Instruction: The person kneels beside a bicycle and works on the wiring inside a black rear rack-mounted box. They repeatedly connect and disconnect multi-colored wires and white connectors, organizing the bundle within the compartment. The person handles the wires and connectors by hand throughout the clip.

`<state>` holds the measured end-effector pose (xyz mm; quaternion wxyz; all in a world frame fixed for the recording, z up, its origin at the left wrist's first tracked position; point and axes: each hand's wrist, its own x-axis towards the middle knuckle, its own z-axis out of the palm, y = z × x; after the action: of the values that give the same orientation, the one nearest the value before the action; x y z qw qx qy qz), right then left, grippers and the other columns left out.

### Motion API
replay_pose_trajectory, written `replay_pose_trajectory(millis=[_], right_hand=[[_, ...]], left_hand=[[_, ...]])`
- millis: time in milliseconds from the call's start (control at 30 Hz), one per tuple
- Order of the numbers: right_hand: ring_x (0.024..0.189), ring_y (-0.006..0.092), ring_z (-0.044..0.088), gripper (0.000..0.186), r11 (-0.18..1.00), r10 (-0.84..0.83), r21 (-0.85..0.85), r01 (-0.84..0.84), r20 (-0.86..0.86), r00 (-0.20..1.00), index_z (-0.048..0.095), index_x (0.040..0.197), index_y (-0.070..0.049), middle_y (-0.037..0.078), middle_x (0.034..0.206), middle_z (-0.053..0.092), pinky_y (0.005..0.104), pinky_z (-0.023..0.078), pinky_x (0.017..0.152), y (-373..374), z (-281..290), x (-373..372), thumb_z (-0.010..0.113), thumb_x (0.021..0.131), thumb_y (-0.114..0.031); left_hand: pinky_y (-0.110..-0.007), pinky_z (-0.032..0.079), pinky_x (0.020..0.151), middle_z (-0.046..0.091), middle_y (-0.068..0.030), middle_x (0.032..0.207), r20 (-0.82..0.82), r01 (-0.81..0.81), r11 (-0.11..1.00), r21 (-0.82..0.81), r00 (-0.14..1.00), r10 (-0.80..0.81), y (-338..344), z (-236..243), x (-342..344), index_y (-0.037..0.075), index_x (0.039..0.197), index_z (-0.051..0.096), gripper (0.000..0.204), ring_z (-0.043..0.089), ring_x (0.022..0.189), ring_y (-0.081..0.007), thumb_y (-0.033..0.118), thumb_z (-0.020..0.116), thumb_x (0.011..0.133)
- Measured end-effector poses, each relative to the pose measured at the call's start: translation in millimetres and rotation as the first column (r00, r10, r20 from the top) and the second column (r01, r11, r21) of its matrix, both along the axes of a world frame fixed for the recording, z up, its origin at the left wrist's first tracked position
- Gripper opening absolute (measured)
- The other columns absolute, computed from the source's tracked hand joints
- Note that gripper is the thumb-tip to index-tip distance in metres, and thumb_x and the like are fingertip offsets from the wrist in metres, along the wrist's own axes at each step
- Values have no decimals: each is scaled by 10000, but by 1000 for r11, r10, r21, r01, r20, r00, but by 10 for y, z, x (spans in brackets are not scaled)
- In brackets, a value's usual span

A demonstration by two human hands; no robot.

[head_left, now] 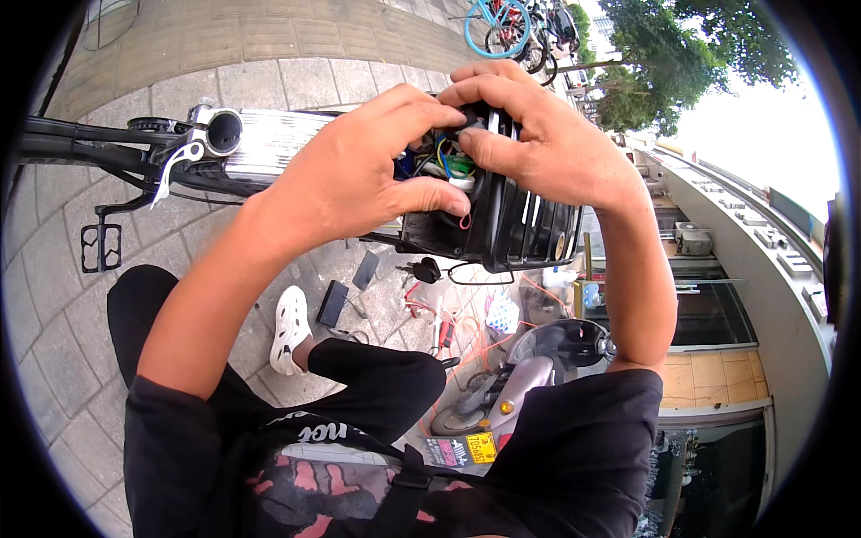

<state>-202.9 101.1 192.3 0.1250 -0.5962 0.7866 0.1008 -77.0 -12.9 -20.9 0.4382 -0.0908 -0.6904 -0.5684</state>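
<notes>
My left hand (336, 170) curves around the near side of an open black casing (489, 202) at the front of an electric bike. Its thumb presses beside a small red wire loop, and its index fingertip meets a black part at the top. From the other side, my right hand (538, 134) wraps over the casing's upper edge, thumb bent inward and fingers over the top. Between the hands, coloured wires (441, 152) in blue, yellow and green fill the opening. Both hands are closed; some fingertips are hidden behind the casing.
A silver seat clamp (222, 133) and a pedal (100, 248) sit at left. Dark rectangular pieces (333, 303), red-handled tools (446, 334) and orange cable (475, 327) lie on the paving below. A parked scooter (525, 386) stands near my right side. Bicycles (498, 27) stand far off.
</notes>
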Motion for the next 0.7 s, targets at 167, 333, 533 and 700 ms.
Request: replay_pose_trajectory(millis=[167,333,533,700], right_hand=[[1478,336,638,583,954,-87,-282,103,70,994,679,1561,-38,198,1548,662,426,494,1250,229,-151,45,800,1065,-320],[1496,361,636,485,811,26,-585,31,88,996,708,1517,-27,220,1599,655,467,473,1275,523,-445,-27,817,1109,-267],[1469,358,648,383,651,24,-759,15,40,999,714,1486,-10,222,1570,671,460,492,1250,494,-794,77,731,1136,-163],[1341,291,701,382,570,-46,-777,267,293,955,653,1530,19,184,1510,697,410,535,1173,450,-871,174,615,1179,-127]], left_hand=[[-441,602,1093,748,-182,1419,44,1,999,-52,999,1,56,36,-4,29,1546,713,799,753,1220,-360,333,1014,872],[-466,572,1164,703,-226,1520,110,68,993,-96,992,-57,-48,80,64,26,1589,685,736,707,1376,-408,279,941,947],[-512,552,1182,646,-223,1614,129,-64,951,-303,986,108,71,192,119,-18,1575,666,660,674,1381,-432,256,867,1009],[-511,515,1181,633,-186,1637,105,-147,904,-403,973,205,145,175,126,-5,1628,610,675,649,1377,-402,241,818,1034]])
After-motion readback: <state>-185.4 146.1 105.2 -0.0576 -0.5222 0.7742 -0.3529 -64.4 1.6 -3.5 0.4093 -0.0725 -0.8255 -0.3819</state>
